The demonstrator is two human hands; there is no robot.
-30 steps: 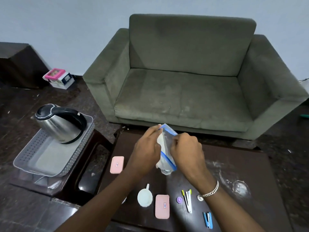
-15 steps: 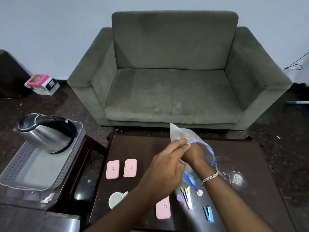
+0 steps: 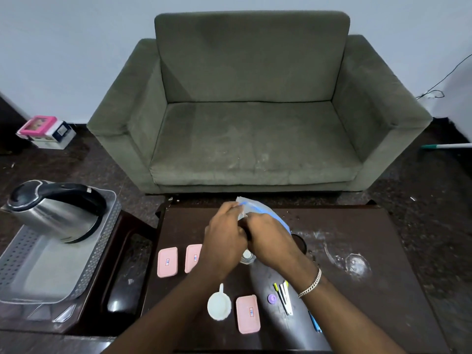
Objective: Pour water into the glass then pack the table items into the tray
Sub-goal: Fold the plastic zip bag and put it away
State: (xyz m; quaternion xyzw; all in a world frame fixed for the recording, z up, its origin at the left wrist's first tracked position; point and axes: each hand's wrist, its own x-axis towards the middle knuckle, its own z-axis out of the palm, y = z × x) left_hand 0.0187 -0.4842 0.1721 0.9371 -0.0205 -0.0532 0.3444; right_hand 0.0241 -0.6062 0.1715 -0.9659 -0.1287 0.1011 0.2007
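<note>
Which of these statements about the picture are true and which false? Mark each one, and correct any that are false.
1. The kettle stands in the grey tray. True.
2. Both hands hold the clear plastic bag. True.
3. Four pink cases lie on the table. False: three are visible.
4. The white cup is in the tray. False: it stands on the dark table.
5. The right hand wears a bracelet at the wrist. True.
</note>
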